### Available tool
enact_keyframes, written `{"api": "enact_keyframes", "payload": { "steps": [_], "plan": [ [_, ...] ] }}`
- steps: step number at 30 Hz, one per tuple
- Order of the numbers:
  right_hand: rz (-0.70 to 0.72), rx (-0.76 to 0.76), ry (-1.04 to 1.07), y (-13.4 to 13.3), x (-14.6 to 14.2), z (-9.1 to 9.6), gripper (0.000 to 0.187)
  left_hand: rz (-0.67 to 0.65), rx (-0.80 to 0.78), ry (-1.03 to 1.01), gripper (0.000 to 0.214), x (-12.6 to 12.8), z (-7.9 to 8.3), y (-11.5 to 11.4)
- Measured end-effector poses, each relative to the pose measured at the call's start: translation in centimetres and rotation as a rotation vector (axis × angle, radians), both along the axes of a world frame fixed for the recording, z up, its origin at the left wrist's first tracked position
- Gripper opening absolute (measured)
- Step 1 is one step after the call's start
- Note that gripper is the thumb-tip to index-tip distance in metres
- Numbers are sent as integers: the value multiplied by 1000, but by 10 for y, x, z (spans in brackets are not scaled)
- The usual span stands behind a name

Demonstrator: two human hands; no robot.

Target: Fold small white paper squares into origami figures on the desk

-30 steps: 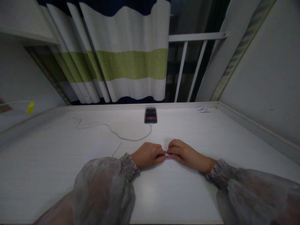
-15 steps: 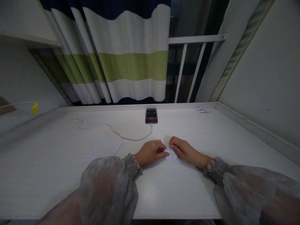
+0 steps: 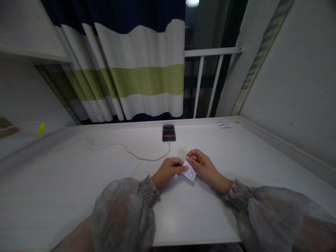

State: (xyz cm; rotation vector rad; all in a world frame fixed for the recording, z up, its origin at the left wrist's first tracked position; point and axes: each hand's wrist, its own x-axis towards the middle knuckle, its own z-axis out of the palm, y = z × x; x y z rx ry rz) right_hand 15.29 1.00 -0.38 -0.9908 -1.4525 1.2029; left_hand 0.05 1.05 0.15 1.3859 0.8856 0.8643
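A small piece of folded white paper (image 3: 190, 173), with creases running down to a point at its near end, is between my two hands above the white table. My left hand (image 3: 168, 171), a ring on one finger, pinches its left side, thumb on top. At the paper's upper right, my right hand (image 3: 207, 169) is closed with thumb and curled fingers on its edge. Part of the paper is covered by the fingers.
A dark phone (image 3: 168, 133) lies at the back of the table (image 3: 194, 217), plugged into a white cable (image 3: 147, 160). Flat white paper (image 3: 122, 170) rests left of my hands. Small folded paper pieces (image 3: 223, 124) sit at the back right. A striped curtain (image 3: 147, 80) hangs behind.
The folded paper has tilted and turned slightly. My right hand has shifted its fingers at the top edge and lifted a little. The camera view has tipped upward slightly.
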Motion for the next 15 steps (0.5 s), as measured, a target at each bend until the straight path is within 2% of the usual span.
{"api": "enact_keyframes", "payload": {
  "steps": [6,15],
  "plan": [
    [-30,60,-73,-3,1,2,28,25,-58,-75,28,5,0,0],
    [-24,10,59,-3,4,3,32,277,-94,-181,32,3,-2,3]
  ]
}}
